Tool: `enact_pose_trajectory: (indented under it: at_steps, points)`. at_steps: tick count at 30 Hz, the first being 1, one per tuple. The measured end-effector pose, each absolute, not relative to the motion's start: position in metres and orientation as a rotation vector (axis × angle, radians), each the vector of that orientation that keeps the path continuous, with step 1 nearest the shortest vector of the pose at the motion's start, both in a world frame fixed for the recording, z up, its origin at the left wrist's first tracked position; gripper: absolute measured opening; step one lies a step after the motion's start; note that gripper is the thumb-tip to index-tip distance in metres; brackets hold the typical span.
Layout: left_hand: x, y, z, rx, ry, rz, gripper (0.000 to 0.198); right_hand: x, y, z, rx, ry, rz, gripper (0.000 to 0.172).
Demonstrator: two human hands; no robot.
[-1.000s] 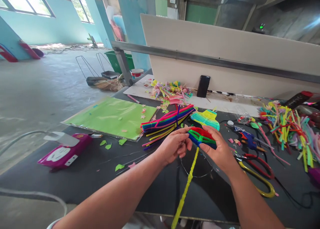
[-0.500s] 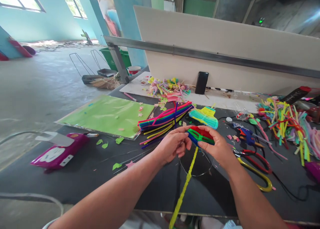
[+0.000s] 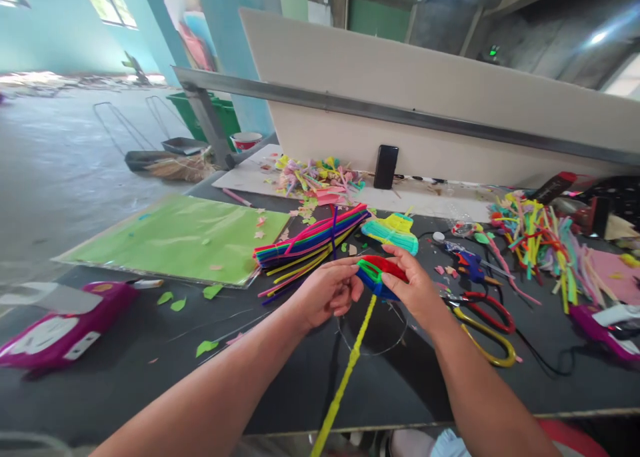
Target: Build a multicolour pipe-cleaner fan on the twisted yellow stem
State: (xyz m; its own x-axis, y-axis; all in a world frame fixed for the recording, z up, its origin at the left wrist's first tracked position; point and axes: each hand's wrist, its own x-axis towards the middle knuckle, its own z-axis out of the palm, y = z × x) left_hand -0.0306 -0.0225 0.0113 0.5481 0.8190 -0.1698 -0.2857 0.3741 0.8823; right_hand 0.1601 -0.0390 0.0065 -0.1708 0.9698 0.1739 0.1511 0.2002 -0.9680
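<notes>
Between both hands, above the dark table, is a pipe-cleaner craft piece (image 3: 371, 270) in red, green and blue. A long yellow pipe-cleaner stem (image 3: 354, 357) hangs from it toward the table's front edge. My left hand (image 3: 327, 290) pinches the left side of the piece with its fingers curled. On the right side, my right hand (image 3: 407, 280) grips it between thumb and fingers. A thin wire loop (image 3: 400, 340) shows below the piece. Just beyond the hands lie a bundle of coloured pipe cleaners (image 3: 310, 237) and a yellow and turquoise pipe-cleaner piece (image 3: 393, 232).
Scissors (image 3: 487, 324) with red and yellow handles lie right of my right hand. Green sheets (image 3: 175, 240) and a purple power strip (image 3: 65, 324) are at left. A phone (image 3: 386, 166) leans against the white board. Pipe-cleaner scraps (image 3: 545, 237) are heaped at right.
The view has turned slightly right, so the table's things appear shifted left. Both hands keep hold of the craft piece, whose green part now looks more like an open loop.
</notes>
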Motion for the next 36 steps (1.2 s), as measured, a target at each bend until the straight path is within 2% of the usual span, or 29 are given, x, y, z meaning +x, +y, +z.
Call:
enact_pose_trajectory:
  at_steps: [5, 9, 13, 19, 22, 25, 29, 31, 36]
  points:
    - [-0.03, -0.019, 0.009, 0.921, 0.749, 0.775, 0.016, 0.159, -0.037, 0.004, -1.104, -1.58, 0.96, 0.048]
    - [-0.032, -0.015, 0.007, 0.911, 0.753, 0.795, 0.02, 0.162, -0.031, -0.002, -1.171, -1.501, 0.752, 0.044]
    - [-0.035, -0.012, 0.007, 0.887, 0.722, 0.84, 0.027, 0.167, -0.028, -0.005, -1.166, -1.366, 0.742, 0.036]
    - [-0.039, -0.008, 0.009, 0.831, 0.687, 0.893, 0.018, 0.164, -0.029, -0.006, -1.195, -1.302, 0.806, 0.032]
    - [-0.041, -0.007, 0.008, 0.815, 0.673, 0.896, 0.019, 0.17, -0.027, -0.004, -1.278, -1.313, 0.728, 0.033]
    - [-0.043, -0.005, 0.007, 0.798, 0.667, 0.899, 0.021, 0.205, -0.019, 0.009, -1.526, -1.403, 0.467, 0.036]
    - [-0.044, -0.004, 0.005, 0.789, 0.657, 0.905, 0.023, 0.285, 0.001, 0.029, -2.158, -1.431, 0.056, 0.027]
    - [-0.044, -0.004, 0.004, 0.791, 0.647, 0.913, 0.021, 0.32, 0.013, 0.031, -2.427, -1.405, 0.116, 0.026]
    - [-0.042, -0.005, 0.002, 0.816, 0.625, 0.921, 0.017, 0.352, 0.025, 0.016, -2.506, -1.336, 0.386, 0.022]
